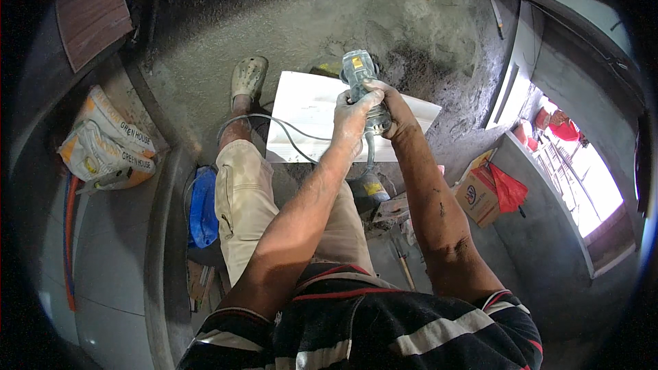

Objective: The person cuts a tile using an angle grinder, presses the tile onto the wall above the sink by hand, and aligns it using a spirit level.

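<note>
Both hands are closed around a dusty grey angle grinder (358, 72) with a yellow label on its head. My left hand (351, 115) wraps the body's left side, thumb along the top. My right hand (396, 108) grips it from the right, its fingers partly hidden. The grinder is above a pale ribbed tile or panel (295, 127) lying in front of me. Its far end reaches toward the panel's far edge; the disc cannot be made out. A dark power cord (295, 138) loops across the panel toward my left leg.
A clog (248, 77) on my foot stands left of the panel. Printed sacks (110, 144) and a blue bag (203, 207) lie left. A second tool with a yellow label (372, 188) lies near my legs. At right are a cardboard box (478, 199), red cloth (507, 188) and a window opening.
</note>
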The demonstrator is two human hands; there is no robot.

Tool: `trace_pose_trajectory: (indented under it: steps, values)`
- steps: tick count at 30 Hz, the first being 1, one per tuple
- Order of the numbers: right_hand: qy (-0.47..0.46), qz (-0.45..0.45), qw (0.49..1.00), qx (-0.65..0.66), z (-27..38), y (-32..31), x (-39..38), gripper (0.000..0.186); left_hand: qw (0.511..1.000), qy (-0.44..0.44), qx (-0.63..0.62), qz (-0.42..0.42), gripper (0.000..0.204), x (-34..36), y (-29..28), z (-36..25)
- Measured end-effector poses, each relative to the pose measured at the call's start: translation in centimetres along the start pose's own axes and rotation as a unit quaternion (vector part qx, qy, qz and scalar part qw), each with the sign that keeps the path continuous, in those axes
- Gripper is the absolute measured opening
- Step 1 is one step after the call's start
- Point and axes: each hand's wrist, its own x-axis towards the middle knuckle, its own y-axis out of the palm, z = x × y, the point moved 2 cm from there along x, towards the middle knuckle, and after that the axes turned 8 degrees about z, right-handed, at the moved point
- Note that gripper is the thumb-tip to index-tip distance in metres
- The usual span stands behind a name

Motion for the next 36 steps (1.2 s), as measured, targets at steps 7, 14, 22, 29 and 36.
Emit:
trace_pose_trajectory:
  steps: [7,14,22,29,36]
  values:
    - [0.01,-0.022,0.999,-0.027,0.1,-0.2,-0.1,0.024,0.999,-0.005,-0.044,-0.001,0.058,-0.2,0.3,-0.1]
    - [0.002,-0.028,0.999,-0.016,-0.1,-1.1,0.2,0.023,0.999,-0.008,-0.032,0.0,0.059,-0.1,0.3,0.0]
    - [0.009,-0.006,1.0,-0.008,0.1,-0.2,-0.2,0.022,1.0,-0.002,-0.021,-0.007,0.061,-0.1,0.0,0.3]
    - [0.051,-0.02,0.998,-0.016,0.6,-0.5,0.1,0.023,0.999,0.002,-0.046,-0.014,0.054,0.2,0.1,0.9]
    - [0.038,-0.047,0.995,-0.081,1.4,-0.8,-0.8,0.025,0.992,0.045,-0.071,0.096,0.037,0.0,0.9,1.0]
